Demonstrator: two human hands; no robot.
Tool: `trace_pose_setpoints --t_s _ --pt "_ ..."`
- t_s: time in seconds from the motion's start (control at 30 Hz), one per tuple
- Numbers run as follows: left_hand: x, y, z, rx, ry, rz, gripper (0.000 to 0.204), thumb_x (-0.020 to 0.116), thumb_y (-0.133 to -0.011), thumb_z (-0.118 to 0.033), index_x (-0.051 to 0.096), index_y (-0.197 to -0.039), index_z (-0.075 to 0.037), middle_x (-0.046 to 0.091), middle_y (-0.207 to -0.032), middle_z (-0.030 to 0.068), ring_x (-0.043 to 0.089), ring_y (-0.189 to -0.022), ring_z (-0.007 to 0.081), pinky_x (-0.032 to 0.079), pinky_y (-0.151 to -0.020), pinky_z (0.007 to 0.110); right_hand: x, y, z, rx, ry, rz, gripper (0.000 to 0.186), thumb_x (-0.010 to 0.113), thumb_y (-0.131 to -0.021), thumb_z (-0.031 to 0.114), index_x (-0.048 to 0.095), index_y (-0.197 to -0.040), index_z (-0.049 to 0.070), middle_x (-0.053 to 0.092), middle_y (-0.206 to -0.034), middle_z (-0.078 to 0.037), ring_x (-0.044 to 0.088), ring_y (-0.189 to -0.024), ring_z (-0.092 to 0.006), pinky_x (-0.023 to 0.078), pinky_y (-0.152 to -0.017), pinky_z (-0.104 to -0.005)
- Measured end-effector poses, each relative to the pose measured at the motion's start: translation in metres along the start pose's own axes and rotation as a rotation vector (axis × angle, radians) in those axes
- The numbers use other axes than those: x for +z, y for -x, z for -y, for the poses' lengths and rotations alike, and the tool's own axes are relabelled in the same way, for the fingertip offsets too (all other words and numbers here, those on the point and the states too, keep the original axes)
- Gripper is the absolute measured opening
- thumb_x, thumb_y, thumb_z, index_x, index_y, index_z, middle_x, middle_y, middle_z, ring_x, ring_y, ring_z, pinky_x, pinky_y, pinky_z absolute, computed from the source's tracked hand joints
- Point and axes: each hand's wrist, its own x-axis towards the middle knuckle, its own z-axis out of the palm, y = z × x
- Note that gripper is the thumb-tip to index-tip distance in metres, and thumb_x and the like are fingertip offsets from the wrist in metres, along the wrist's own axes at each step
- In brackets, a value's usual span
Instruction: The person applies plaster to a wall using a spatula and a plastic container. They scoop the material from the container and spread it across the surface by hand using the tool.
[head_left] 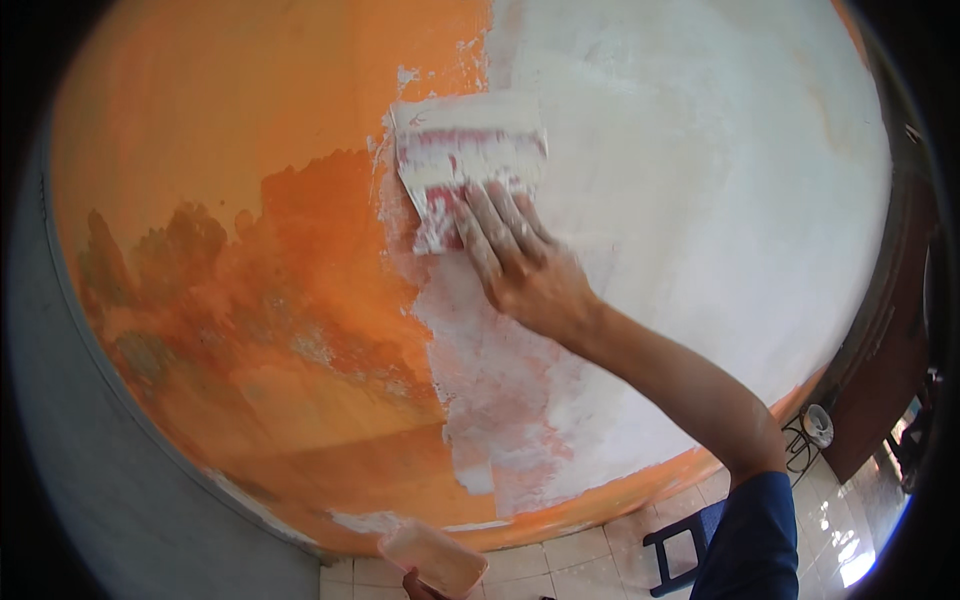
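Observation:
My right hand [525, 262] holds a wide, flat putty spreader [470, 150] against the wall, its fingers pressed over the lower part of the blade. White putty smears the spreader, with red showing through, and flecks of it dot my fingers. The blade straddles the border between orange paint [250, 90] on the left and a white putty coat [700, 200] on the right. Low in the view, my left hand [417, 585] grips the edge of a pale pink plastic tub [437, 556]; only part of that hand shows, and the tub's contents are hard to make out.
Dark, patchy stains [190, 250] spread over the orange area. A grey wall [100, 470] meets it at the left. Below lies a tiled floor [570, 550] with a blue plastic stool [675, 550] near my right arm. Farther right are a small white round container [818, 425] and a brown panel [880, 400].

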Motion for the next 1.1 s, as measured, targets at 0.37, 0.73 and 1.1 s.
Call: trace_pose_setpoints --t_s 0.37,0.73,1.1 --pt "-0.003 -0.01 -0.011 -0.017 0.018 -0.074 0.072 0.054 -0.082 -0.044 0.034 -0.14 -0.005 0.048 -0.134 0.0164 0.048 -0.121 0.0353 0.04 -0.101 0.05 -0.035 0.148 0.15 -0.127 -0.415 0.299 0.04 0.054 -0.081 0.012 0.056 -0.116 -0.008 0.055 -0.123 -0.027 0.051 -0.121 -0.0403 0.04 -0.102 -0.0521" --pt "-0.002 -0.006 -0.017 -0.029 -0.042 -0.02 0.073 0.054 -0.082 -0.046 0.034 -0.139 -0.005 0.049 -0.131 0.0164 0.05 -0.119 0.0353 0.042 -0.1 0.05 -0.083 -0.047 -0.061 0.246 -0.046 -0.399 0.039 0.057 -0.077 -0.012 0.064 -0.111 0.004 0.069 -0.104 -0.012 0.07 -0.085 -0.0243 0.058 -0.071 -0.0293" --pt "-0.023 -0.021 -0.007 -0.029 0.017 0.07 0.076 0.055 -0.08 -0.045 0.033 -0.14 -0.005 0.049 -0.133 0.0176 0.049 -0.12 0.0364 0.042 -0.1 0.052 -0.05 0.078 0.028 0.038 -0.12 0.08 0.044 0.054 -0.076 -0.002 0.056 -0.12 -0.007 0.056 -0.126 -0.021 0.054 -0.119 -0.0345 0.047 -0.099 -0.0451"
